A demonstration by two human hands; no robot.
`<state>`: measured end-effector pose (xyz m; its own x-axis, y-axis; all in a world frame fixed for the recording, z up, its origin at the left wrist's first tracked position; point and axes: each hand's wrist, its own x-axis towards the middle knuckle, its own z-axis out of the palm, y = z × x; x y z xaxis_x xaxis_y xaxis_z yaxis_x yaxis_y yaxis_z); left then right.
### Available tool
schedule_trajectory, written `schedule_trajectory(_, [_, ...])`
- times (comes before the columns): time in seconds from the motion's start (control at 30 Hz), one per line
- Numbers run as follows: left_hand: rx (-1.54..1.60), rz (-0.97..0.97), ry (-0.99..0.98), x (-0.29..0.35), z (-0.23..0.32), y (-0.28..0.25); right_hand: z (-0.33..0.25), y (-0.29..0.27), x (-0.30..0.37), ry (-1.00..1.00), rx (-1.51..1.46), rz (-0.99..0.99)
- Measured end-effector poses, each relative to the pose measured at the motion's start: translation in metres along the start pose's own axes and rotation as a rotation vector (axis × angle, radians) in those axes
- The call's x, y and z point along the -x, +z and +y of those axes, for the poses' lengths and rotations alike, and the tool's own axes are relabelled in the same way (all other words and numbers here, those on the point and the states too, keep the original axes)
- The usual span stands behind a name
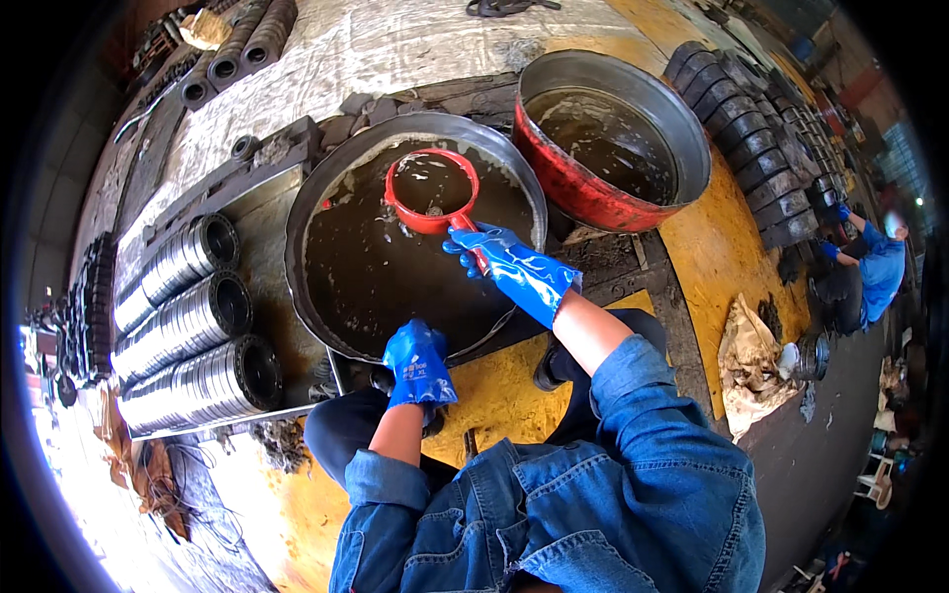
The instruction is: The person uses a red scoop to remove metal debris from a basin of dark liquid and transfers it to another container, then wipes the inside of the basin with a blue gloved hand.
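In front of me stands a wide round metal tub (300, 287) of murky brown liquid. My right hand (504, 262), in a blue rubber glove, is closed around the handle of a red round-headed scoop (431, 221). The scoop's head is over the tub's middle, low at the liquid; brown liquid shows inside its ring. At the near rim, my left hand (416, 361), also blue-gloved, is closed with its fingers curled over the edge. Its fingertips are partly hidden. A small red bit (326, 205) shows near the tub's left side.
A second tub, red outside (593, 193), holds liquid at the far right. Stacked metal rings (193, 376) lie in rows on the left. Dark ring stacks (741, 138) line the right, where another person in blue (875, 267) crouches. A crumpled tan sheet (751, 366) lies nearer.
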<state>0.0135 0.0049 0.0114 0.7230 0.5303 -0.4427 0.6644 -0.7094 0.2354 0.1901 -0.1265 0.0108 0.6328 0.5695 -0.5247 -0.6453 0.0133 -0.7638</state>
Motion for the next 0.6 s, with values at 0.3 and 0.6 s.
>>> schedule_trajectory(0.3, [0.036,0.044,0.085,-0.004,-0.006,0.013,-0.091,-0.088,0.018,-0.073,-0.145,0.022])
schedule_trajectory(0.6, [0.017,0.048,0.075,-0.002,-0.010,0.012,-0.150,-0.157,0.097,-0.362,-0.042,0.382])
